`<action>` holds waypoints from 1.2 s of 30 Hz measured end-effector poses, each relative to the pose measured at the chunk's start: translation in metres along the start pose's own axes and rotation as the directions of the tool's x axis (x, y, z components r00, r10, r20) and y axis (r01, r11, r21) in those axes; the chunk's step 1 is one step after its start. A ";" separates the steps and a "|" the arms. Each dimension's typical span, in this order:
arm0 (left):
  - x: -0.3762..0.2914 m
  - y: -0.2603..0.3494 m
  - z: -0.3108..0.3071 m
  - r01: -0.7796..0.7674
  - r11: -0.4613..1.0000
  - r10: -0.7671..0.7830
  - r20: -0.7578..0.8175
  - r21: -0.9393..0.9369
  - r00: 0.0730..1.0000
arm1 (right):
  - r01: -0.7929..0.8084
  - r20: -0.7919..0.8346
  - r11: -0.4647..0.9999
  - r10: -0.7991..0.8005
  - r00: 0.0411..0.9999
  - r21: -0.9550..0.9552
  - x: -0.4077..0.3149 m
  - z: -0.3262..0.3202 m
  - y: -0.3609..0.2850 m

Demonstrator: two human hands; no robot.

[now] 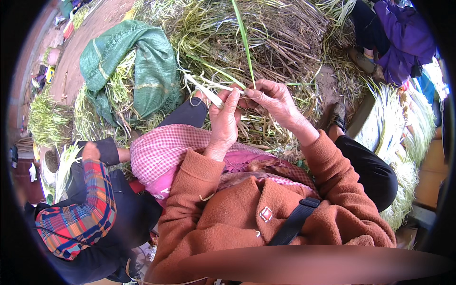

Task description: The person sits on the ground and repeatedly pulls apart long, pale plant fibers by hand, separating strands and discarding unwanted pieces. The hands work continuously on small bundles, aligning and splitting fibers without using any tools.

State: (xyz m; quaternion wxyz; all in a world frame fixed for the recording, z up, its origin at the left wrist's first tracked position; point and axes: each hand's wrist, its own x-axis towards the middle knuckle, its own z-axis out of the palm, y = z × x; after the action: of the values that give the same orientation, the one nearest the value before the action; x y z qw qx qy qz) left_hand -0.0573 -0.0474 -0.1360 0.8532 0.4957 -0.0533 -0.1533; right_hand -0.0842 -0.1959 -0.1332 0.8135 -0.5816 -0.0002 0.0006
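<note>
Both my hands are raised before my chest, above the checked pink cloth on my lap. Pale stalks of a leafy plant stick out to the left from my left hand, which is closed around them. My right hand pinches the same plant between thumb and fingers, close to my left fingertips. From there a long green leaf rises towards the top of the view. Fine pale strands hang about the stalks. My fingers partly hide where the stalks and leaf meet.
Ahead lies a large heap of cut leaves and dry stems. A green woven sack with leaves stands left of it. Bundles of pale stalks lie at right. A person in a plaid sleeve sits close at left; another in purple is upper right.
</note>
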 end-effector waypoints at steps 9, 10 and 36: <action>0.000 0.001 -0.004 -0.203 0.978 0.204 -0.016 0.040 0.979 | 0.126 -0.336 0.978 -0.065 0.940 0.163 0.011 -0.012 0.006; 0.002 0.001 -0.005 -0.211 0.977 0.212 -0.006 0.024 0.977 | 0.147 -0.346 0.953 -0.048 0.937 0.264 0.011 -0.017 0.005; 0.039 0.039 -0.076 -0.406 0.887 0.325 -0.327 -0.221 0.887 | 0.628 -0.626 0.237 -0.093 0.774 0.741 -0.015 -0.262 -0.055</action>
State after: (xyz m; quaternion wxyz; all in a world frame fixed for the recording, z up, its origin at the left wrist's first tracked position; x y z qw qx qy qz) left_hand 0.0059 0.0215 -0.1435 0.9274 0.3658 -0.0027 0.0778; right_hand -0.0986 -0.4613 -0.1663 0.9416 0.0264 0.0519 -0.3316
